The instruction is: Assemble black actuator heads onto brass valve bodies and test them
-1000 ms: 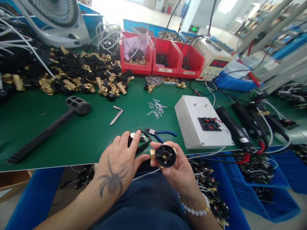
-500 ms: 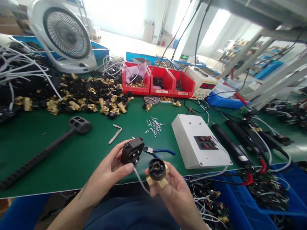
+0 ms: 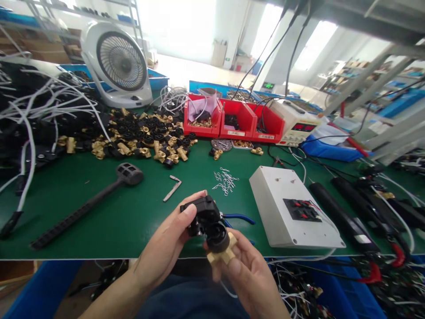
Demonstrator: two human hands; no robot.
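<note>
My left hand (image 3: 169,235) is closed around a black plastic actuator housing (image 3: 203,209), thumb on its top. In my right hand (image 3: 247,268) is a brass valve body (image 3: 223,256) with a round black collar (image 3: 217,235) on it, the collar's open end tilted toward the housing. Housing and collar are very close together; whether they touch I cannot tell. A grey cable (image 3: 229,290) hangs below the right fingers. Just behind the housing lie blue-handled pliers (image 3: 239,217), partly hidden. Small metal spring clips (image 3: 226,180) lie loose farther back on the green table.
A black mallet (image 3: 129,173) and a small metal angled tool (image 3: 173,188) lie left. Several brass valves (image 3: 159,153) are piled behind. Red bins (image 3: 235,133), a power supply (image 3: 295,126) and a fan (image 3: 121,62) stand at the back. Right is a grey switch box (image 3: 295,208).
My left hand has brought the black housing right and turned it, up against or close to the collar on the brass valve. The view has shifted left, so the table's things appear farther right.
</note>
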